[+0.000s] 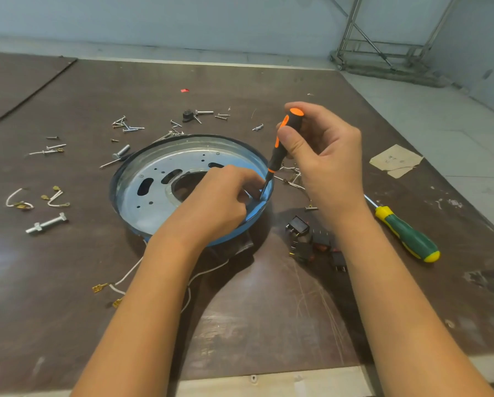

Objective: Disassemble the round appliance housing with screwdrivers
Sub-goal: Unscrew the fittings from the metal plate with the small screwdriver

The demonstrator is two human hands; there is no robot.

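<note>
The round appliance housing (pixel 154 190), a shallow metal dish with slots, small holes and a dark rim, lies on the brown table. My right hand (pixel 326 150) grips the black and orange screwdriver (pixel 281 144) almost upright, its tip down at the housing's right inner rim. My left hand (pixel 225 196) rests on the housing with curled fingers right beside the tip; whether they pinch something is hidden. A second screwdriver with a green and yellow handle (pixel 409 234) lies on the table to the right of my right forearm.
Several loose screws (pixel 125 124) and bolts (pixel 46 223) are scattered behind and left of the housing. White wires with brass terminals (pixel 53 196) lie at the left and near front. Black switches (pixel 311 239) sit right of the housing. A cardboard scrap (pixel 394 160) lies far right.
</note>
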